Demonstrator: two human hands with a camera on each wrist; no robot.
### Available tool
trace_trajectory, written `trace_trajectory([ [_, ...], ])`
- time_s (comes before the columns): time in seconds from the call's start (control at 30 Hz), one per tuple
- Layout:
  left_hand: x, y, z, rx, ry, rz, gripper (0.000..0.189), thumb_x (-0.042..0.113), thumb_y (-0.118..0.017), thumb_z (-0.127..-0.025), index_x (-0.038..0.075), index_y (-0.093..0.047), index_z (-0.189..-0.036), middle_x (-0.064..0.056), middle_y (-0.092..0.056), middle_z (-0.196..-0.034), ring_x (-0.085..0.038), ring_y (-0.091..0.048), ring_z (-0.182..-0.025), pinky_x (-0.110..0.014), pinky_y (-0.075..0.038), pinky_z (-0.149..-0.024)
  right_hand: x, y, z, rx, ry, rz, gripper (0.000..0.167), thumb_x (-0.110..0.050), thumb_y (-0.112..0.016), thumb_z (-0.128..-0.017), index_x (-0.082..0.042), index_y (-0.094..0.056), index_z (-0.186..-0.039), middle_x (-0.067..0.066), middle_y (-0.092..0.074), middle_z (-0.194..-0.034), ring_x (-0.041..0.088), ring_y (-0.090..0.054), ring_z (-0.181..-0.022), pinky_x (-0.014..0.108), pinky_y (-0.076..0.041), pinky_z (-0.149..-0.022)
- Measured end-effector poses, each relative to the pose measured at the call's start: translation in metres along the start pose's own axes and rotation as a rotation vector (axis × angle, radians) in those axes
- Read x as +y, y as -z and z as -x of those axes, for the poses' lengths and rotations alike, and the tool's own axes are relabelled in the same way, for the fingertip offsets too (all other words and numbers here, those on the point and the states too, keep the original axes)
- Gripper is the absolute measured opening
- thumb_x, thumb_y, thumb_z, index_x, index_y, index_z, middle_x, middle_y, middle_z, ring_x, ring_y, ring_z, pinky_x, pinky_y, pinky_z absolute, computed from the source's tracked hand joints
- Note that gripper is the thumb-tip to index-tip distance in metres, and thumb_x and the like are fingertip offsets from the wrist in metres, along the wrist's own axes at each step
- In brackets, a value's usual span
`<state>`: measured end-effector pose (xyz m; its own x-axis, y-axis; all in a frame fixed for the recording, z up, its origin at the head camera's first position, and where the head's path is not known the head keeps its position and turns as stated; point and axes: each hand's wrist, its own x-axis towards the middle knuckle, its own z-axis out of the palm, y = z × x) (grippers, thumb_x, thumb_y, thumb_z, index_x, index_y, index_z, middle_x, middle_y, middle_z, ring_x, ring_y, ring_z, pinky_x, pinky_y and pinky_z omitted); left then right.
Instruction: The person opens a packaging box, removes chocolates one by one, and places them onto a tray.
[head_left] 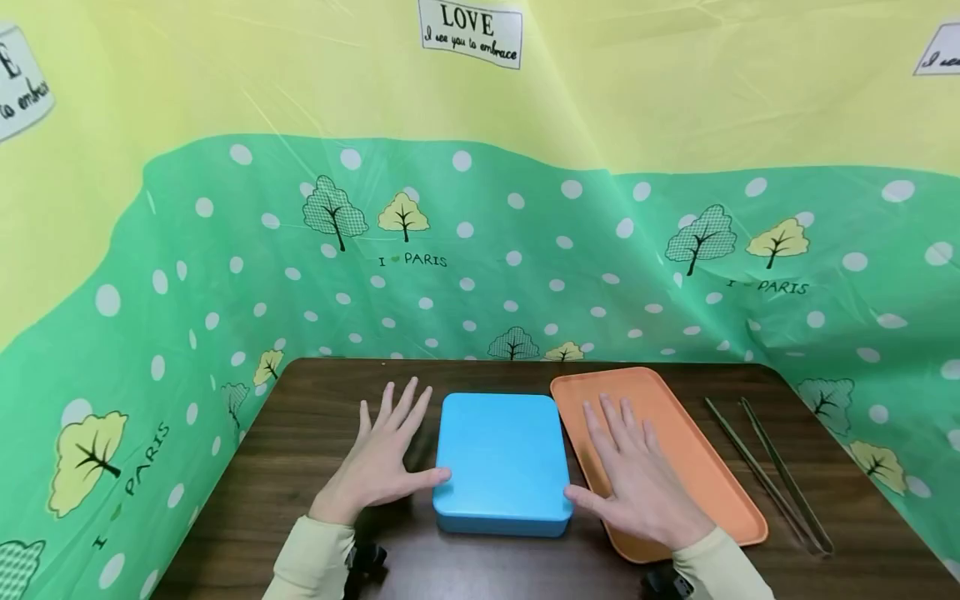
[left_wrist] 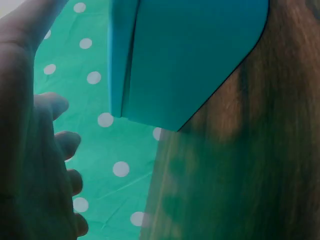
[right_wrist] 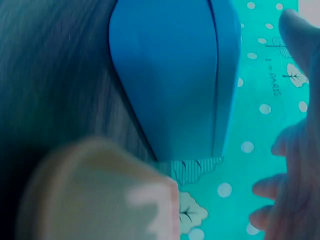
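Observation:
A blue lidded box sits on the dark wooden table, its lid seam visible along the side in both wrist views. To its left is my left hand, fingers spread and straight, the thumb tip at the box's left edge. My right hand spreads its straight fingers over an orange tray, with the thumb tip at the box's right edge. In the left wrist view the box stands beyond the left fingers. The right wrist view has the box left of the right fingers.
Metal tongs lie on the table to the right of the tray. A green and yellow printed cloth hangs behind the table and along both sides.

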<state>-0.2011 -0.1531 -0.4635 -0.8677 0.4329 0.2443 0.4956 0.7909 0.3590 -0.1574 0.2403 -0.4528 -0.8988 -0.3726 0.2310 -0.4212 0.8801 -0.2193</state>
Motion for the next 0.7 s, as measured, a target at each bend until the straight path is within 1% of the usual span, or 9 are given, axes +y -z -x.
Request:
trace_trajectory([
  [0.1, 0.0, -0.001, 0.001, -0.092, -0.018, 0.109, 0.114, 0.078, -0.065, -0.087, 0.033, 0.0, -0.169, 0.004, 0.003, -0.177, -0.037, 0.007, -0.162, -0.08, 0.002, -0.117, -0.006, -0.004, -0.002, -0.034, 0.062, -0.08, 0.111, -0.069, -0.067, -0.093, -0.02, -0.004, -0.171, 0.016, -0.004, -0.176, 0.049, -0.005, -0.159, 0.077, -0.019, -0.116],
  [0.2, 0.0, -0.002, 0.003, -0.181, -0.026, 0.209, 0.114, 0.072, -0.069, -0.088, 0.032, -0.001, -0.17, 0.006, 0.004, -0.176, -0.037, 0.008, -0.162, -0.078, 0.005, -0.118, -0.012, -0.01, -0.003, -0.067, 0.114, -0.142, 0.113, -0.069, -0.069, -0.091, -0.018, -0.008, -0.171, 0.016, -0.006, -0.176, 0.048, -0.008, -0.159, 0.076, -0.02, -0.117],
  [0.3, -0.002, -0.005, 0.004, -0.26, -0.044, 0.273, 0.12, 0.07, -0.076, -0.085, 0.028, -0.003, -0.171, 0.0, 0.004, -0.177, -0.041, 0.007, -0.161, -0.08, 0.005, -0.117, -0.016, -0.015, -0.002, -0.096, 0.137, -0.158, 0.116, -0.074, -0.069, -0.088, -0.015, -0.011, -0.171, 0.017, -0.008, -0.175, 0.047, -0.01, -0.159, 0.073, -0.021, -0.119],
  [0.4, -0.003, -0.006, 0.005, -0.329, -0.063, 0.326, 0.129, 0.068, -0.083, -0.079, 0.026, -0.003, -0.171, -0.007, 0.003, -0.177, -0.045, 0.006, -0.16, -0.081, 0.005, -0.116, -0.018, -0.02, -0.002, -0.12, 0.134, -0.158, 0.12, -0.08, -0.066, -0.085, -0.015, -0.011, -0.17, 0.021, -0.01, -0.174, 0.047, -0.012, -0.159, 0.071, -0.022, -0.12],
  [0.47, -0.003, -0.007, 0.005, -0.354, -0.071, 0.35, 0.135, 0.069, -0.086, -0.075, 0.026, -0.002, -0.171, -0.011, 0.002, -0.177, -0.046, 0.007, -0.16, -0.081, 0.004, -0.116, -0.018, -0.022, -0.001, -0.13, 0.125, -0.152, 0.122, -0.083, -0.064, -0.084, -0.014, -0.011, -0.17, 0.022, -0.011, -0.174, 0.046, -0.012, -0.159, 0.07, -0.023, -0.121],
  [0.53, -0.003, -0.007, 0.005, -0.361, -0.074, 0.355, 0.137, 0.069, -0.087, -0.073, 0.026, -0.001, -0.171, -0.011, 0.002, -0.177, -0.046, 0.006, -0.16, -0.08, 0.005, -0.116, -0.019, -0.023, -0.001, -0.135, 0.119, -0.146, 0.123, -0.084, -0.062, -0.085, -0.012, -0.012, -0.17, 0.024, -0.012, -0.173, 0.046, -0.013, -0.159, 0.069, -0.024, -0.121],
  [0.7, -0.002, -0.007, 0.004, -0.353, -0.076, 0.333, 0.137, 0.07, -0.086, -0.073, 0.026, -0.002, -0.171, -0.01, 0.002, -0.177, -0.045, 0.005, -0.161, -0.079, 0.004, -0.118, -0.019, -0.023, -0.002, -0.162, 0.109, -0.145, 0.121, -0.083, -0.059, -0.087, -0.005, -0.015, -0.169, 0.024, -0.013, -0.173, 0.046, -0.016, -0.159, 0.067, -0.025, -0.122],
])
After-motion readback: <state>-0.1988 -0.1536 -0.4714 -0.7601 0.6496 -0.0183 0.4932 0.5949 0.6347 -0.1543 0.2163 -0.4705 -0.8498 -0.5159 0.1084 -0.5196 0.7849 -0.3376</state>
